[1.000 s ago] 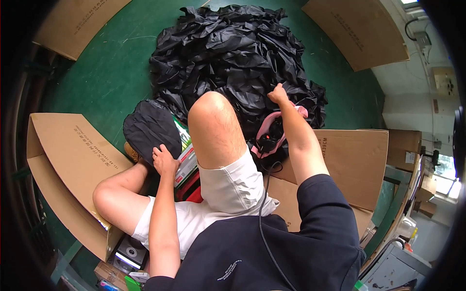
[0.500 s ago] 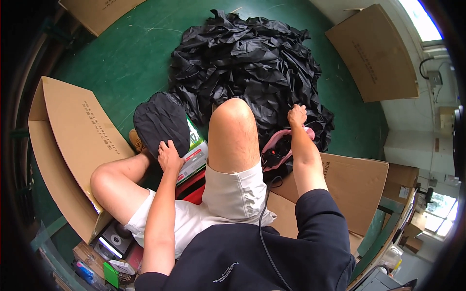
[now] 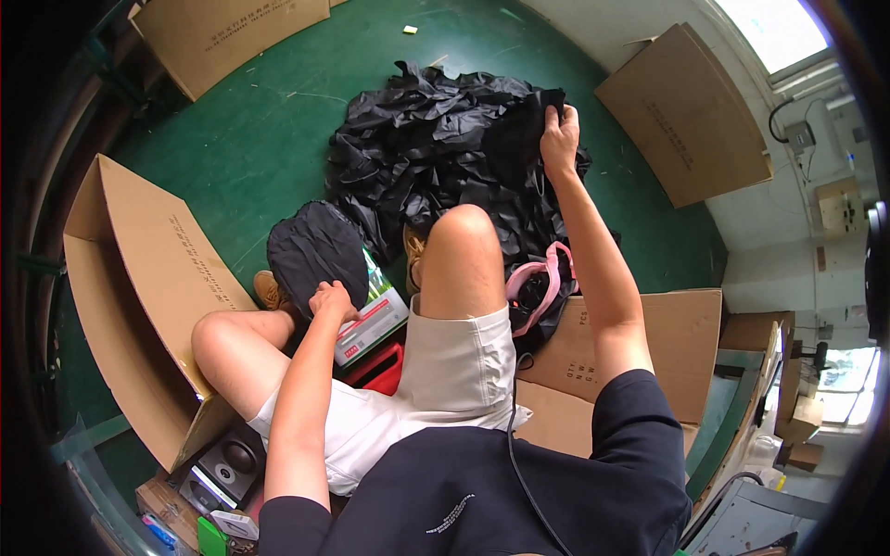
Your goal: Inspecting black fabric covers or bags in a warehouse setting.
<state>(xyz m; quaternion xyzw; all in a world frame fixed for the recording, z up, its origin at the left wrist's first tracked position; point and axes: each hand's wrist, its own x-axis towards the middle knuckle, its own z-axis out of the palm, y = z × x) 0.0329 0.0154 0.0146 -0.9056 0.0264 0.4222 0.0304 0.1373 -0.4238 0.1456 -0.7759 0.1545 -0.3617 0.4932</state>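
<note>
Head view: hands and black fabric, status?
Right hand pinching black fabric. Left hand on near edge of round black piece. Pink strap beside right forearm.

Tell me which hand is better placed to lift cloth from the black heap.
Probably the right hand: it reaches out over the heap, its fingers pinching cloth. The left hand is farther back, at the rounded black piece.
</note>
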